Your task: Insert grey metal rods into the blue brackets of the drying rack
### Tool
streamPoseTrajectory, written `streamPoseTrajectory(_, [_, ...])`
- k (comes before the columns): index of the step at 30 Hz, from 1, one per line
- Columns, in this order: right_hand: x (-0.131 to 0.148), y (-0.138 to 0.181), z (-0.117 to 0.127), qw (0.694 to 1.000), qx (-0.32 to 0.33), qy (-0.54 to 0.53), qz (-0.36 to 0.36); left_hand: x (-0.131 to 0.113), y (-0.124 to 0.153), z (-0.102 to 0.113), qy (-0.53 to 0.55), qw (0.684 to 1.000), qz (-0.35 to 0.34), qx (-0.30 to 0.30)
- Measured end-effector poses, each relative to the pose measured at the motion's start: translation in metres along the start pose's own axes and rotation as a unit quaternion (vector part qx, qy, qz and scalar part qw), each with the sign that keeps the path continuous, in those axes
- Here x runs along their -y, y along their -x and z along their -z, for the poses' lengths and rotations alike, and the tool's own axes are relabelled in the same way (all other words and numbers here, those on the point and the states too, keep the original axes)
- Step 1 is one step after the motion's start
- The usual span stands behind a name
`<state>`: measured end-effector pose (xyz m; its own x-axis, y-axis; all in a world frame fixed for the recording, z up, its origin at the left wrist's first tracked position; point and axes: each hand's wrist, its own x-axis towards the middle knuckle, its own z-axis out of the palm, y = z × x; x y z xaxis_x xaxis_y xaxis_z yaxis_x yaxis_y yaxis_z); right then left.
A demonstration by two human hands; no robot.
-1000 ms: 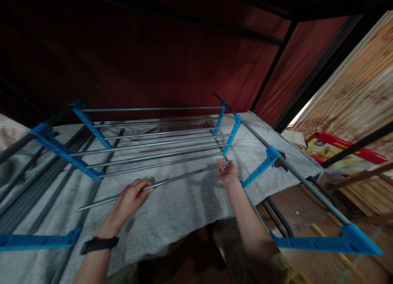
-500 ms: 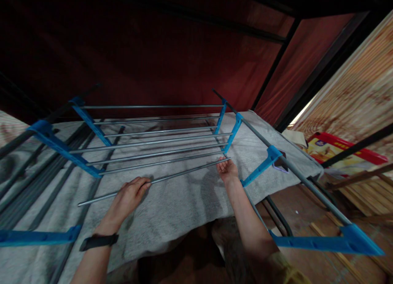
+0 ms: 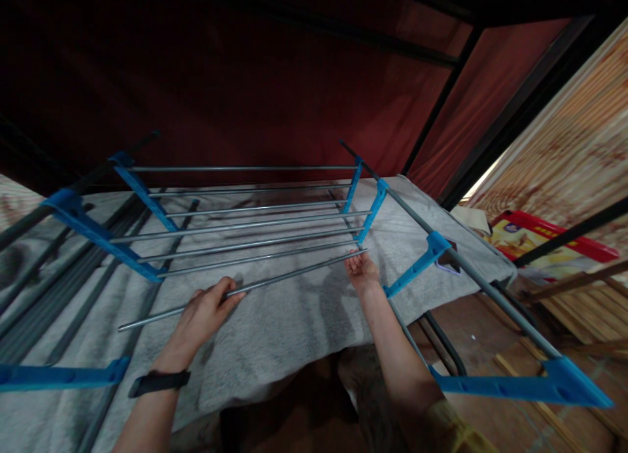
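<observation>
Loose rod: Slim and metallic, the rod (image 3: 294,272) slants over the grey blanket (image 3: 275,348), between its near edge and the rods (image 3: 265,224) set in blue brackets.
Left hand (image 3: 209,309): Fingers wrap the rod left of its middle; its free end points toward the blanket's near left corner.
Right hand (image 3: 362,268): Palm up, fingers curled at the rod's right end; how firmly they grip, we cannot tell.
Step in hand: We appear to be steadying and aligning one rod before the row.
Next move: It calls, we judge, for guiding the right tip to the right-hand bracket (image 3: 412,270) while the left hand levels the other end.
</observation>
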<state>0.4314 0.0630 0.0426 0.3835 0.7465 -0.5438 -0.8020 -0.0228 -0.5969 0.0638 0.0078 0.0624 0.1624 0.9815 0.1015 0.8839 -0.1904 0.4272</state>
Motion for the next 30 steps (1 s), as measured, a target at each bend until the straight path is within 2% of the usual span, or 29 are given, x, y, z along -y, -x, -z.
streamPoseTrajectory(5, [-0.003, -0.001, 0.0, 1.0, -0.007, -0.009, 0.0, 0.002, -0.002, -0.001, -0.003, 0.999, -0.034, 0.028])
streamPoseTrajectory(11, [-0.006, -0.005, 0.0, 1.0, -0.016, 0.013, 0.024, 0.012, -0.006, -0.007, -0.002, 0.998, -0.058, 0.014])
streamPoseTrajectory(30, [-0.006, -0.001, 0.0, 1.0, 0.009, -0.01, 0.015, 0.026, -0.007, -0.017, 0.001, 0.998, -0.062, 0.005])
